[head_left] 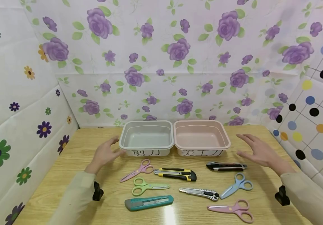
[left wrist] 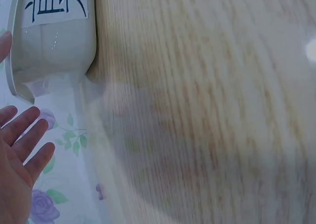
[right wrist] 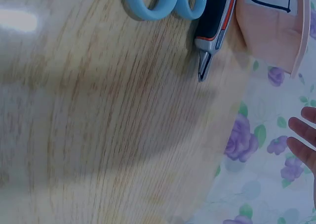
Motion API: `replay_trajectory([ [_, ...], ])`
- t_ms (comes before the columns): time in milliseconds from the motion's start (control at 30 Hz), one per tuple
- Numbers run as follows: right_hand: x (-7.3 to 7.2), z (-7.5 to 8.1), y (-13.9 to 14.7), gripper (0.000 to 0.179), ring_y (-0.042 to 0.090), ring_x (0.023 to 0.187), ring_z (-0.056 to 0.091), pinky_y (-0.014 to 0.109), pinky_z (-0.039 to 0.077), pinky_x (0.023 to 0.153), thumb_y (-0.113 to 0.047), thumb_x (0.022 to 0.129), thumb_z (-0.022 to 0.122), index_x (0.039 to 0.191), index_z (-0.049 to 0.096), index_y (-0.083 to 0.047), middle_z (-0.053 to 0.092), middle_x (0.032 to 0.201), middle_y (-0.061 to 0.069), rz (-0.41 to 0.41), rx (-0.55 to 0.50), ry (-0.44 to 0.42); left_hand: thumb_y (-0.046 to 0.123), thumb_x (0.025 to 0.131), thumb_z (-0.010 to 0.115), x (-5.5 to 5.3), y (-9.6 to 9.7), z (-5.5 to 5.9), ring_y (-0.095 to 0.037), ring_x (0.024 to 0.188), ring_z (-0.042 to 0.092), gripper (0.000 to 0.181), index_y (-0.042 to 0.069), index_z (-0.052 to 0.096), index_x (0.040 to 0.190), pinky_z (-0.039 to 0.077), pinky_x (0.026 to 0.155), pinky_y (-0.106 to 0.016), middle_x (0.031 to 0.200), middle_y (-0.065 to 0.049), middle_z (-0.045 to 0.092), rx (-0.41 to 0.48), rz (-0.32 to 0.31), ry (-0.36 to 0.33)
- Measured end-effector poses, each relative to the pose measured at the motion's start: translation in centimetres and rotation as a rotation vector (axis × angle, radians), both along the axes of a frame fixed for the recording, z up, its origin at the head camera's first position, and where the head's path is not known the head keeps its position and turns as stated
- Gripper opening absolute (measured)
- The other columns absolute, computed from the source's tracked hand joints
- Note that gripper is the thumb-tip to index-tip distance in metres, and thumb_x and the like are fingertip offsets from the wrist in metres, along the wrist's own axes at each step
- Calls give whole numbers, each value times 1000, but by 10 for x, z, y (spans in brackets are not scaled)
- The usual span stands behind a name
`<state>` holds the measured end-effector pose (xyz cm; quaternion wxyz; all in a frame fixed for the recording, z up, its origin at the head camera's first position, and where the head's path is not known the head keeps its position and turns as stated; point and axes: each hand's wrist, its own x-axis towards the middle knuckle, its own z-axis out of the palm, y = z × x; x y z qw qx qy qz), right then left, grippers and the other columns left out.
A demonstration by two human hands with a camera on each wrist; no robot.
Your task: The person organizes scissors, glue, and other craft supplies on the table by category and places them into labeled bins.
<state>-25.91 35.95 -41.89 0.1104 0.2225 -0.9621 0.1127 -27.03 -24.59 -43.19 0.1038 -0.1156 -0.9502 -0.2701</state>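
Note:
Beside the left end of a grey bin (head_left: 146, 147) is my left hand (head_left: 105, 153), fingers spread and holding nothing. My right hand (head_left: 258, 152) hovers to the right of a pink bin (head_left: 202, 148), its fingers extended and empty. Closest to the right hand lies a black utility knife (head_left: 226, 166), with blue scissors (head_left: 236, 185) in front of it. Pink scissors (head_left: 137, 170) lie nearest the left hand. A yellow-and-black utility knife (head_left: 175, 174), green scissors (head_left: 150, 186), a teal utility knife (head_left: 149, 202), a silver utility knife (head_left: 199, 193) and more pink scissors (head_left: 231, 210) are spread across the table.
The two bins stand side by side at the back of the wooden table (head_left: 110, 206), each with a printed label in front. A flowered curtain (head_left: 155, 62) hangs right behind them. Patterned cloth walls (head_left: 18, 125) flank both sides.

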Motion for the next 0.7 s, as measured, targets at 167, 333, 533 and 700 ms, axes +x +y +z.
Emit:
replay_trajectory([
  [167,6,0,-3,73,43,113,42,64,35,82,-41,81,64,142,31,-20,40,132,21,-6,-69,-16,47,77,66,0,3,-1,-40,111,50,76,2,42,134,40,88,-56,123,-19,55,16,-11,-3],
  [333,14,-4,-3,73,38,108,48,60,39,77,-36,81,66,142,30,-18,43,130,19,-20,-140,-61,46,79,66,0,5,-2,-40,111,51,74,3,41,134,40,88,-56,122,-19,55,16,-20,6],
  [533,21,-13,-1,72,38,105,49,56,40,81,-30,80,68,140,34,-11,45,128,19,-1,-250,-85,48,80,63,-1,6,-4,-39,110,51,74,4,41,135,40,87,-56,122,-19,55,6,-19,9],
  [700,28,-21,0,68,35,101,52,54,43,79,-26,78,71,134,41,-3,49,124,20,31,-288,-81,50,79,63,-2,6,-5,-39,110,52,75,5,41,135,41,86,-56,122,-18,56,8,-20,17],
])
